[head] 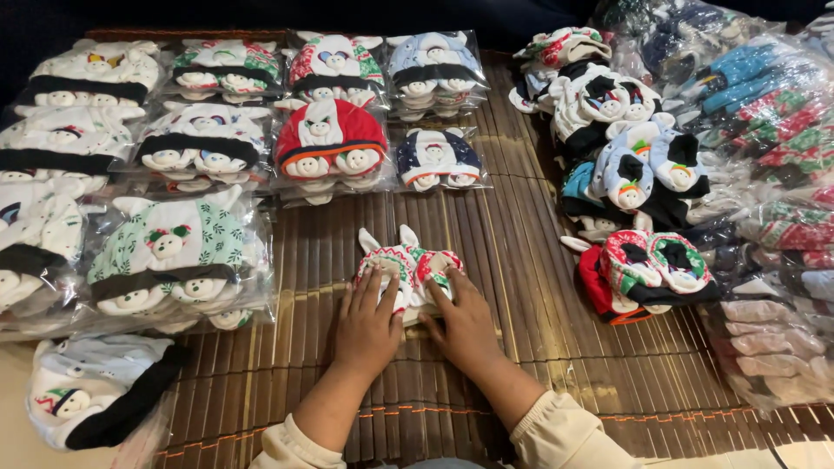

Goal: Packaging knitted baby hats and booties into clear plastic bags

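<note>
Bamboo mat [521, 260] carried the baby cap set [407, 265] directly ahead of both my hands, left hand [367, 328] and right hand [465, 326] pressing it, fingers flat and open, gripping nothing.

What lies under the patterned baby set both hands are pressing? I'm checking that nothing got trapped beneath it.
Around the patterned baby set only the slatted bamboo mat shows. The left hand and right hand cover its lower part.
</note>
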